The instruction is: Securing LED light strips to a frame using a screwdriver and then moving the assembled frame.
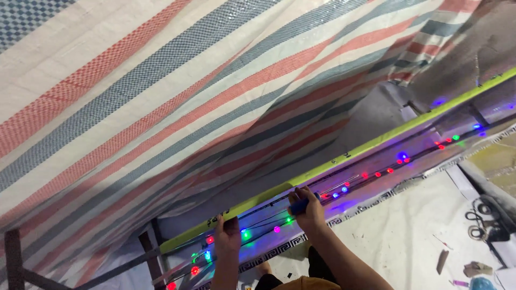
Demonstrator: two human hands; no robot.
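We saw our left hand (228, 232) gripping a yellow-green pole (344, 157), fingers curled over its near-left stretch. Our right hand (307, 207), further right, had its fingers closed on a small blue tool (299, 206) against a string of coloured lights (376, 174) just below the pole. A striped tarpaulin (177, 102) hung above.

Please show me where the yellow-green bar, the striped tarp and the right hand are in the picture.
yellow-green bar (376, 140): head view, middle of its length.
striped tarp (177, 91): head view, a red stripe near its centre.
right hand (307, 207): head view, back of the hand.
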